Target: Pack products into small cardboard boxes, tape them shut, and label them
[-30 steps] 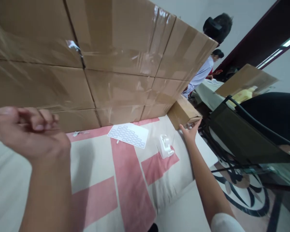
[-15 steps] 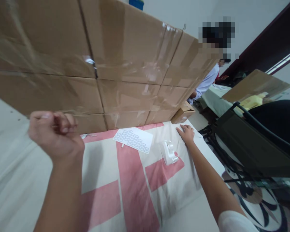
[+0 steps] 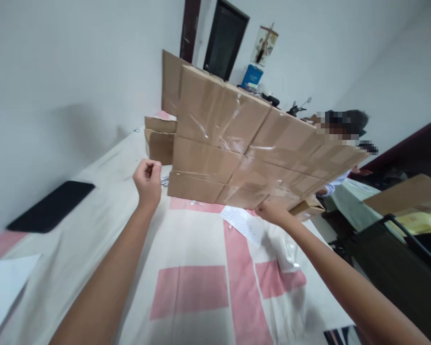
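My left hand (image 3: 148, 181) is raised left of the taped cardboard boxes (image 3: 208, 155), fingers curled in with thumb against them; anything inside is hidden. Low at the front of the stack, my right hand (image 3: 273, 212) reaches to the foot of the boxes, its bent fingertips blurred and partly hidden. Just left of it lies a white sheet of small outlined labels (image 3: 242, 224) on the pink and white cloth (image 3: 190, 292). A white tape dispenser (image 3: 287, 254) stands under my right forearm, blurred.
A black flat mat (image 3: 52, 206) and a white sheet (image 3: 7, 287) lie on the left. Open cardboard (image 3: 161, 143) juts out behind the stack. A small box (image 3: 307, 209) stands at its right end. Past it are a person's sleeve (image 3: 335, 185) and a dark chair (image 3: 388, 254).
The view has swung left and back, showing more wall and the whole stack. My right hand has moved from the cloth near the small box to the foot of the stack. My left hand stays closed.
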Motion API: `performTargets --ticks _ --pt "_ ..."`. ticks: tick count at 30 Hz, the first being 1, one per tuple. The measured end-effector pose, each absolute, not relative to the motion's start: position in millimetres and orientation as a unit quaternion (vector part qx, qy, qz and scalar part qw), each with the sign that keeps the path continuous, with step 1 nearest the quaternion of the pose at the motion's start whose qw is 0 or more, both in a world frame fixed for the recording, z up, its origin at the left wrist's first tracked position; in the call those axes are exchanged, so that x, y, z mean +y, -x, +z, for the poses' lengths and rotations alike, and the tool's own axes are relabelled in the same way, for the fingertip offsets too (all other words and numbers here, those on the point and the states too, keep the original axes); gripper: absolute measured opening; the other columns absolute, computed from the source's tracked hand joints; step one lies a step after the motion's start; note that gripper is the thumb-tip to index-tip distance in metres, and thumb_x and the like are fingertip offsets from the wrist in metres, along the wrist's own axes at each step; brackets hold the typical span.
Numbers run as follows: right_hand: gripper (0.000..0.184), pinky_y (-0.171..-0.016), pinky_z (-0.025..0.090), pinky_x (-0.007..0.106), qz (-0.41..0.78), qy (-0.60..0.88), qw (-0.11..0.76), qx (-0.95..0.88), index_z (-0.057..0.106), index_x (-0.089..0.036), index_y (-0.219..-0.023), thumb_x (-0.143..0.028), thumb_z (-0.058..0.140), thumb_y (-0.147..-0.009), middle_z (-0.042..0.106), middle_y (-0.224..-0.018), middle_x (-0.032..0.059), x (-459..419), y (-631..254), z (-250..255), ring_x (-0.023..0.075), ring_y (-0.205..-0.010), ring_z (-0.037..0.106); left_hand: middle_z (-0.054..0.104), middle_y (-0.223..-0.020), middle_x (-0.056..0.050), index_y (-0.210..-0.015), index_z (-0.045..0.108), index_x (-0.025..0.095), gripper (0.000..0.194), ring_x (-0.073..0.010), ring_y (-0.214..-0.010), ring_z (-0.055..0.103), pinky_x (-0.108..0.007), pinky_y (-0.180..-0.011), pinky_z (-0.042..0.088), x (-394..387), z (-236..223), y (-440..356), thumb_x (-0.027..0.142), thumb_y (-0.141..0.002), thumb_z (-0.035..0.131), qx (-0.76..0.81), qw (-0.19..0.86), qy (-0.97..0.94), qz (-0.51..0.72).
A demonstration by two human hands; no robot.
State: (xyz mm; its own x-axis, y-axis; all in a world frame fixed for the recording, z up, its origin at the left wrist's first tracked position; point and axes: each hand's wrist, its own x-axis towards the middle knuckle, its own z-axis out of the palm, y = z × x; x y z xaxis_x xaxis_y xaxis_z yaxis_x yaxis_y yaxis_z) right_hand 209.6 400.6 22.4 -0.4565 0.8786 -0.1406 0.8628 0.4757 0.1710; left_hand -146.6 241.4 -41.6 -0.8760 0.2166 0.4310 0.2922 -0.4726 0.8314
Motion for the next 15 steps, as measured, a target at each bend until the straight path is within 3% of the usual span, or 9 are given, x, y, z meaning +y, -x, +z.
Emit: performTargets --ticks 4,6,8,10,12,15 --pt "0.020 -0.079 0.048 0.027 -0.039 -0.271 0.122 0.954 0.077 -0.021 -0.095 -0.032 0.060 -0.095 0.077 -0.099 0.0083 325.2 -66.4 41.4 0.0218 -0.096 0.072 0.053 -0.065 0.003 -0.069 0.055 0.019 0.013 -0.0132 -0.067 0.047 -0.024 -0.065 0.039 249.0 -97.7 203.6 0.022 -0.080 0.061 -0.578 0.008 0.185 -0.795" --pt "0.026 -0.084 0.052 0.032 -0.044 -0.121 0.050 0.990 0.072 -0.022 -0.114 -0.037 0.058 -0.098 0.073 -0.118 0.0102 295.6 13.3 48.0 0.0252 -0.106 0.070 0.053 -0.067 0.003 -0.072 0.054 0.020 0.012 -0.0140 -0.068 0.050 -0.025 -0.067 0.042 252.0 -119.7 219.4 0.025 -0.081 0.060 -0.592 -0.001 0.162 -0.789" --pt "0.040 -0.083 0.056 0.038 -0.020 -0.070 -0.006 0.997 0.060 -0.024 -0.134 -0.041 0.057 -0.098 0.062 -0.139 0.0118 279.2 95.3 50.7 0.0268 -0.102 0.071 0.053 -0.068 0.003 -0.075 0.052 0.021 0.015 -0.0145 -0.068 0.051 -0.025 -0.067 0.044 253.7 -135.1 228.9 0.032 -0.085 0.058 -0.599 -0.009 0.152 -0.786" --pt "0.052 -0.084 0.059 0.044 0.015 -0.086 -0.040 0.995 0.047 -0.023 -0.147 -0.039 0.056 -0.098 0.048 -0.154 0.0164 277.5 173.4 48.9 0.0289 -0.102 0.071 0.054 -0.071 0.002 -0.079 0.052 0.022 0.017 -0.0151 -0.069 0.053 -0.026 -0.067 0.046 253.6 -144.0 235.1 0.036 -0.089 0.054 -0.607 -0.007 0.146 -0.781" --pt "0.053 -0.089 0.059 0.047 0.048 -0.149 -0.061 0.986 0.042 -0.017 -0.149 -0.033 0.053 -0.099 0.041 -0.158 0.0222 287.4 238.5 43.9 0.0310 -0.110 0.069 0.056 -0.076 0.001 -0.086 0.053 0.022 0.014 -0.0157 -0.071 0.055 -0.027 -0.070 0.047 251.8 -147.8 239.3 0.036 -0.090 0.053 -0.621 0.003 0.147 -0.770" --pt "0.055 -0.093 0.058 0.050 0.068 -0.301 -0.010 0.951 0.036 -0.001 -0.151 -0.015 0.046 -0.099 0.033 -0.158 0.0354 311.4 297.7 35.5 0.0362 -0.129 0.061 0.059 -0.081 0.000 -0.095 0.057 0.023 0.011 -0.0164 -0.071 0.055 -0.029 -0.074 0.047 247.5 -146.9 242.7 0.031 -0.088 0.059 -0.647 0.013 0.181 -0.741"
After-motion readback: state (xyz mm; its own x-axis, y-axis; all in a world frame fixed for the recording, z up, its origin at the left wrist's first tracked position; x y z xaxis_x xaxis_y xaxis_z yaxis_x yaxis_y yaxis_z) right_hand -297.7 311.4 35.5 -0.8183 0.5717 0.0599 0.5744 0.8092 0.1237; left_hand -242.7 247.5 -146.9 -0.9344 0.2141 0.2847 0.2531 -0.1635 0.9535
